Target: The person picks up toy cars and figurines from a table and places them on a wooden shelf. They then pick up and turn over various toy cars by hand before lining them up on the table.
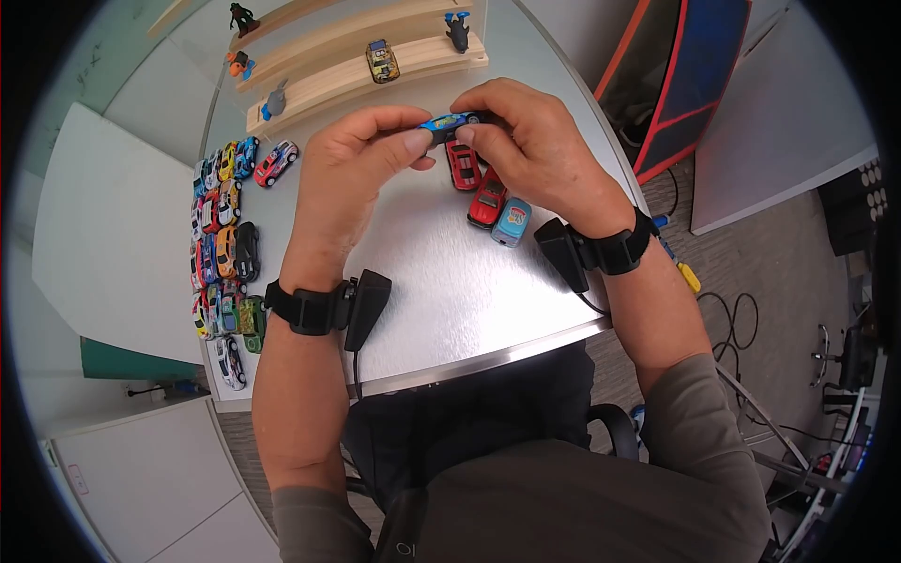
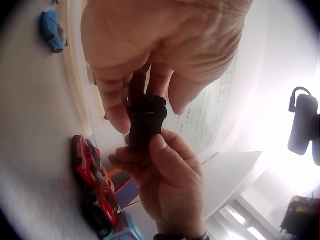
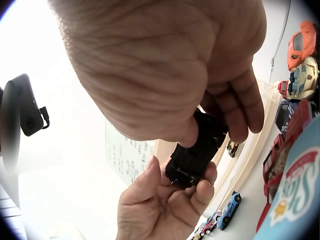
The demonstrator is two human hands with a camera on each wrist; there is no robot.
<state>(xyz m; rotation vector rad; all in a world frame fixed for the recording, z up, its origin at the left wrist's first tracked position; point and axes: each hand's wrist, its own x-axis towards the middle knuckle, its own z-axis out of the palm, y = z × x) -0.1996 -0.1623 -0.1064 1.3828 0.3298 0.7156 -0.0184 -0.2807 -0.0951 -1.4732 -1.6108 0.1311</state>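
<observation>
Above the table, a small blue toy car (image 1: 449,122) is held between both hands. The left hand (image 1: 357,155) pinches one end with thumb and fingers, while the right hand (image 1: 540,141) grips the other. Both wrist views show the car's black underside (image 2: 146,125) (image 3: 199,150). Below the right hand, two red cars (image 1: 463,166) (image 1: 487,199) and a light blue car (image 1: 511,222) stand close together on the table. The fingers partly cover the held car.
Behind the hands stands a tiered wooden rack (image 1: 328,83) with a yellow patterned car (image 1: 382,61) and small figures. Rows of toy cars (image 1: 225,244) line the table's left side, with a red-and-blue car (image 1: 276,163) beside them. The metallic table (image 1: 432,310) ends near the person's lap.
</observation>
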